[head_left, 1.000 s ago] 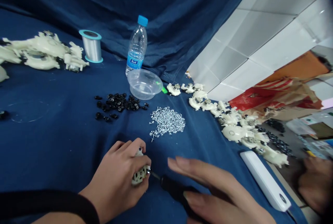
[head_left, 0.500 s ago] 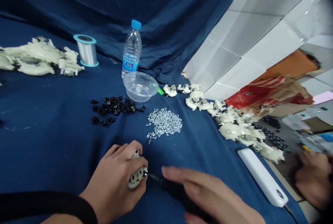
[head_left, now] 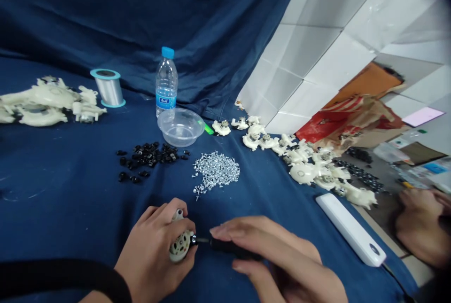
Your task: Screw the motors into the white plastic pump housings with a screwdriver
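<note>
My left hand (head_left: 157, 251) is wrapped round a cream plastic part (head_left: 180, 245) with a round slotted face. At the part's right edge sits a small black piece with a shiny screw (head_left: 193, 239). A black-handled screwdriver (head_left: 232, 249) points left, its tip at that screw. Around its handle close the fingers of my right hand (head_left: 282, 256). Beyond the hands lie a heap of silver screws (head_left: 217, 170) and a scatter of small black pieces (head_left: 151, 154).
A clear plastic bowl (head_left: 181, 129) stands before a water bottle (head_left: 167, 84), with a wire spool (head_left: 108, 89) further left. More cream parts lie in a heap (head_left: 31, 101) at left and a row (head_left: 303, 162) at right. A white bar-shaped device (head_left: 352, 230) and another person's hand (head_left: 421, 223) are right.
The view has shifted, moving the back objects left and down. My right hand's fingers have changed position on the screwdriver, whose handle is now more level. The left hand still holds the part.
</note>
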Tool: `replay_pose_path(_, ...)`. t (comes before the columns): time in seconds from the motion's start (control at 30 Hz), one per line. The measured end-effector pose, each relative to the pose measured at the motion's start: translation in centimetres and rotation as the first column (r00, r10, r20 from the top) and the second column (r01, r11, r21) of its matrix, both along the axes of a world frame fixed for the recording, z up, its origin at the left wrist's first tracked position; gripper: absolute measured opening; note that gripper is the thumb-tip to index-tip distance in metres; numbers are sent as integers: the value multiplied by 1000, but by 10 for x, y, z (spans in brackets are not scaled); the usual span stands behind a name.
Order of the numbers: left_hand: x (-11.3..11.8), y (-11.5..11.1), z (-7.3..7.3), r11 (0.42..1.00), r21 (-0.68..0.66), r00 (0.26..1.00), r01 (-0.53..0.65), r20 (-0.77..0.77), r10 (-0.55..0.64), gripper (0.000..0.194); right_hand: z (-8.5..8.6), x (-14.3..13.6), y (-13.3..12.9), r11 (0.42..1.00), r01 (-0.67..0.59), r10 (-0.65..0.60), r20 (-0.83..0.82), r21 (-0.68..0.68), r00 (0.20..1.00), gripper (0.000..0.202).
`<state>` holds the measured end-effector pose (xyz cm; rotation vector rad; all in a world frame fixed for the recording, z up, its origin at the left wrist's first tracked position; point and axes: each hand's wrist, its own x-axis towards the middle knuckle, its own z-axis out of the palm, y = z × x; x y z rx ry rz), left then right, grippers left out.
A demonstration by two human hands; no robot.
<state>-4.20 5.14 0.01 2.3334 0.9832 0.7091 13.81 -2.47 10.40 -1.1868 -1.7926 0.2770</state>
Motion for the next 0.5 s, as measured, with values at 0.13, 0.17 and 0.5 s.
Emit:
replay_pose_path(0.13, -1, 0, -1, 1000, 22, 1000, 0, -30, 1, 12, -9, 0, 0, 977, 168, -174, 36, 129, 984, 33)
replay_pose_path(0.17, -1, 0, 0, 999, 33, 999, 5, -42, -3, 13, -10, 0, -1, 973, 182, -191, 50, 139, 980, 36)
replay_pose_path(0.5, -5, 10, -21, 975, 208, 990, 78, -132, -52, 18, -6, 3, -2, 1000, -5, 9, -195, 23, 981, 38)
